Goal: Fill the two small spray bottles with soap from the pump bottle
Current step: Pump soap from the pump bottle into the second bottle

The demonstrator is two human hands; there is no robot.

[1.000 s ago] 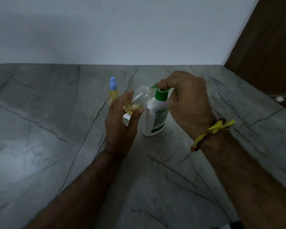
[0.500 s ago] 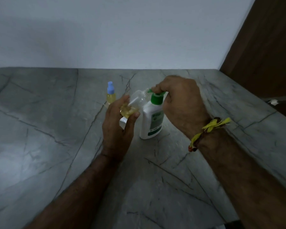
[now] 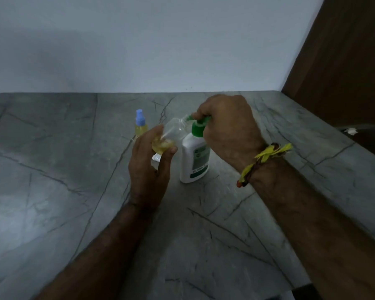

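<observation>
A white pump bottle [image 3: 195, 160] with a green pump head stands upright on the grey stone table [image 3: 52, 191]. My right hand [image 3: 227, 128] covers and grips the pump head from above. My left hand [image 3: 149, 167] holds a small clear spray bottle [image 3: 171, 135] tilted, its open mouth at the green spout, with yellow soap pooled at its lower end. A second small spray bottle [image 3: 140, 125], with yellow soap and a blue cap, stands upright to the left behind my left hand. A small white piece [image 3: 156, 158], mostly hidden, lies under my left hand.
A pale wall runs along the table's far edge. A dark brown wooden panel [image 3: 344, 61] rises at the right. The table's right edge slopes down toward me, with a small white object [image 3: 351, 131] beyond it.
The hands and both bottles keep the same pose; the view has shifted slightly. The soap level in the tilted bottle looks about the same.
</observation>
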